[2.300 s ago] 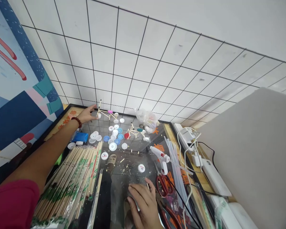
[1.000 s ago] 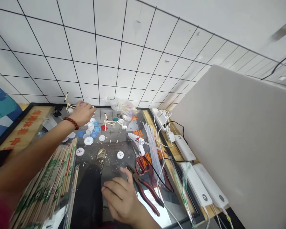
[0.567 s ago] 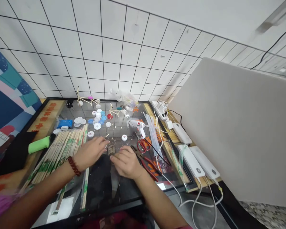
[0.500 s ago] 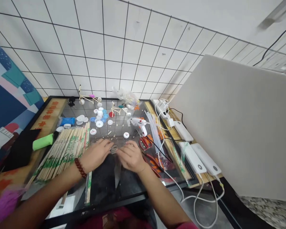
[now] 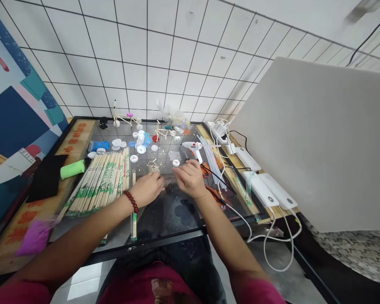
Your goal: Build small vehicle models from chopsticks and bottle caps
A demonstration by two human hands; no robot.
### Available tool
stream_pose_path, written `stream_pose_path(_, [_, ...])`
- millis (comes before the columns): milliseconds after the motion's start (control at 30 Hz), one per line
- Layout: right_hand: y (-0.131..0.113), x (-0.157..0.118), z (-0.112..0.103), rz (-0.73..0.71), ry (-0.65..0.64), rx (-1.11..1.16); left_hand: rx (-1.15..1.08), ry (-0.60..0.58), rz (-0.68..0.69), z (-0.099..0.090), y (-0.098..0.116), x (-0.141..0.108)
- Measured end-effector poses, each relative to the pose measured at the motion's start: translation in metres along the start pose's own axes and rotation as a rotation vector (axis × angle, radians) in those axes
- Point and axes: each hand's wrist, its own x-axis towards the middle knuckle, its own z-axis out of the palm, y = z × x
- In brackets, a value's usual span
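My left hand, with a beaded bracelet on its wrist, rests low over the dark glass tabletop. Its fingers reach toward the right, and nothing shows in them. Just beyond them lies a small heap of pale scraps. Across a narrow gap, my right hand has its fingers loosely bent and pointing left, also with no visible object. A white bottle cap lies right by those fingertips. Behind this hand is a white glue gun.
Wrapped chopsticks cover the left side, near a green roll. Several bottle caps and two stick models stand toward the back. Clear glue sticks, red-handled pliers, cables and white power banks are on the right.
My hands have moved apart from where they nearly met over the small scraps. The scraps now lie beyond my left hand. The view has shifted, showing more of the table's front edge.
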Motion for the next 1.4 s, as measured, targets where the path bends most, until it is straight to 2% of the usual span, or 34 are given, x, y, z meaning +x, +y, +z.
stream_pose_path(233, [-0.022, 0.010, 0.005, -0.087, -0.014, 0.053, -0.050, -0.029, 0.001, 0.007, -0.008, 0.003])
stream_pose_path(367, [-0.032, 0.007, 0.007, -0.113, -0.077, 0.120, -0.194, 0.024, -0.016, 0.009, -0.007, -0.003])
stream_pose_path(467, [-0.033, 0.005, 0.005, -0.088, -0.078, 0.161, -0.336, 0.130, -0.050, -0.012, -0.019, -0.007])
stream_pose_path(533, [-0.032, 0.005, 0.003, -0.054, -0.070, 0.169, -0.420, 0.203, -0.134, -0.035, -0.038, 0.001])
stream_pose_path(600, [-0.031, 0.004, 0.004, -0.026, -0.066, 0.183, -0.482, 0.272, -0.259, -0.055, -0.066, 0.023])
stream_pose_path(667, [-0.032, 0.003, 0.007, -0.018, -0.079, 0.200, -0.531, 0.424, -0.432, -0.065, -0.096, 0.056])
stream_pose_path(700, [-0.032, 0.002, 0.009, -0.024, -0.101, 0.210, -0.556, 0.501, -0.521, -0.065, -0.110, 0.075])
stream_pose_path(767, [-0.032, -0.001, 0.012, -0.039, -0.144, 0.227, -0.634, 0.542, -0.616, -0.056, -0.132, 0.110])
stream_pose_path(833, [-0.032, -0.003, 0.015, -0.038, -0.172, 0.238, -0.703, 0.541, -0.637, -0.041, -0.147, 0.137])
stream_pose_path(933, [-0.029, -0.003, 0.014, -0.015, -0.167, 0.238, -0.729, 0.538, -0.622, -0.020, -0.158, 0.160])
stream_pose_path(1033, [-0.025, -0.002, 0.012, 0.007, -0.147, 0.240, -0.744, 0.541, -0.601, -0.009, -0.161, 0.170])
stream_pose_path(1200, [-0.023, -0.003, 0.012, 0.045, -0.169, 0.256, -0.772, 0.560, -0.549, -0.006, -0.158, 0.182])
stream_pose_path(1300, [-0.024, -0.004, 0.012, 0.053, -0.217, 0.272, -0.782, 0.573, -0.565, -0.011, -0.154, 0.183])
stream_pose_path(1400, [-0.026, -0.004, 0.011, 0.065, -0.256, 0.280, -0.786, 0.594, -0.582, -0.027, -0.154, 0.170])
